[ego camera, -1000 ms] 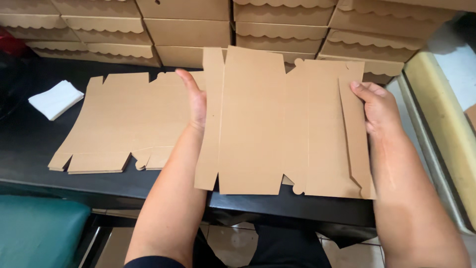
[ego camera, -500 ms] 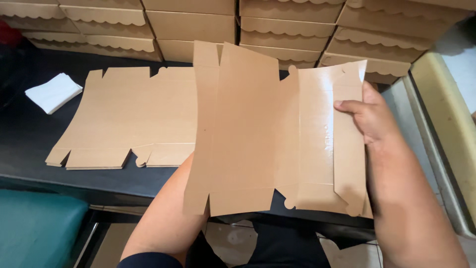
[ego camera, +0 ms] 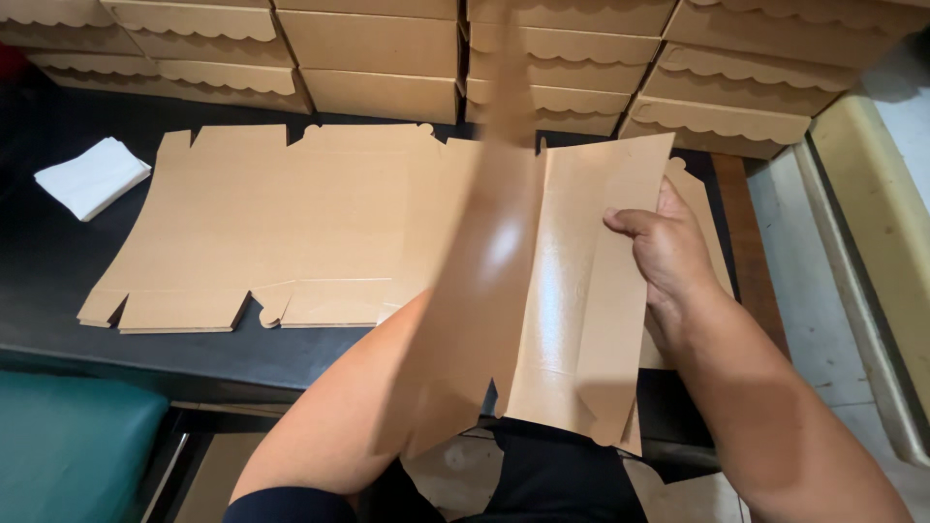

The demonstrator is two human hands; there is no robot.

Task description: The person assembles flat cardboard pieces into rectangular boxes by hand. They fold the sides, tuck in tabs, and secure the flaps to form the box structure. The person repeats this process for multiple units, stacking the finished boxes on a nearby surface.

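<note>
Hands fold brown box blank (ego camera: 542,291); right hand (ego camera: 668,252) grips its panel.

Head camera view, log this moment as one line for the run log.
flat brown cardboard box blank: held, half folded | right hand: grips right panel | left hand: hidden behind raised panel | second flat brown blank: lying on black table

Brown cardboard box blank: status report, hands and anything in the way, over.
Right hand grips brown cardboard box blank. Left hand hidden behind raised panel. Flat blanks beside; nothing blocking.

right hand (ego camera: 668,247) gripping, thumb forward, left hand hidden, forearms extended
</note>
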